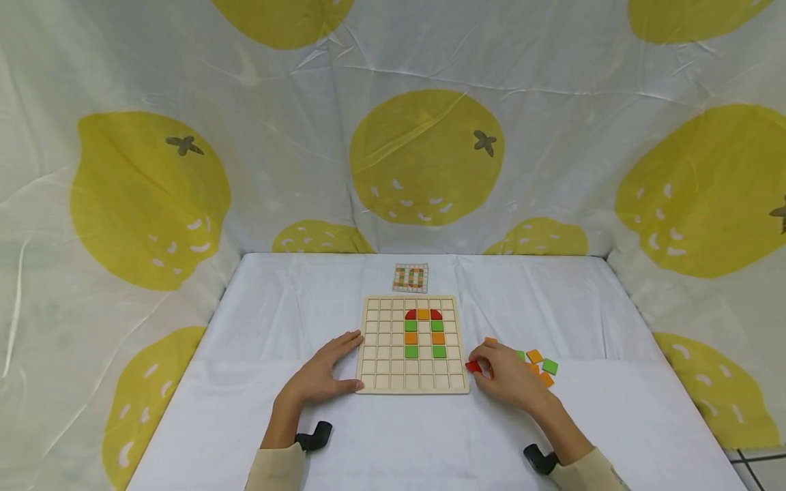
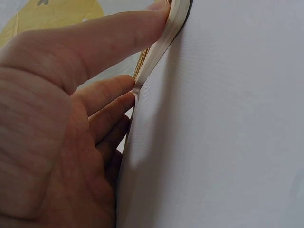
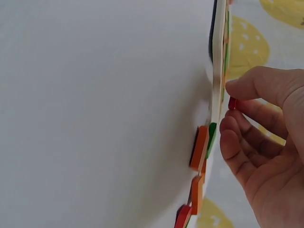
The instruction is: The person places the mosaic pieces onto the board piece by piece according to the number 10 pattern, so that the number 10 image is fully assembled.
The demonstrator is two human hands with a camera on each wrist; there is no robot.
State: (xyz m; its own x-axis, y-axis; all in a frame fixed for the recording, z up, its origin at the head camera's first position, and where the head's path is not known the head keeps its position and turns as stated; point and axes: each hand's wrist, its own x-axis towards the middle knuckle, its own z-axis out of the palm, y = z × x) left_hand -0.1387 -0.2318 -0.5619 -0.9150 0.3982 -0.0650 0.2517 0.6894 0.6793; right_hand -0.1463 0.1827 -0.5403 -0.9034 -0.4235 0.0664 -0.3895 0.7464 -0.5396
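A wooden grid board [image 1: 381,365] lies on the table, with red, orange and green tiles forming an arch in its right half. Touching the board's left edge are the thumb and fingertips of my left hand [image 1: 324,372], its fingers fairly straight. My right hand [image 1: 506,375] pinches a red tile [image 1: 473,367] just off the board's right edge. In the right wrist view the red tile [image 3: 232,103] shows between thumb and finger. Loose orange and green tiles [image 1: 550,367] lie beside and partly behind the right hand.
A small pattern card [image 1: 410,278] with coloured squares lies beyond the board's far edge. White cloth [image 1: 405,436] covers the table. Lemon-print cloth [image 1: 430,157] hangs at the back and sides.
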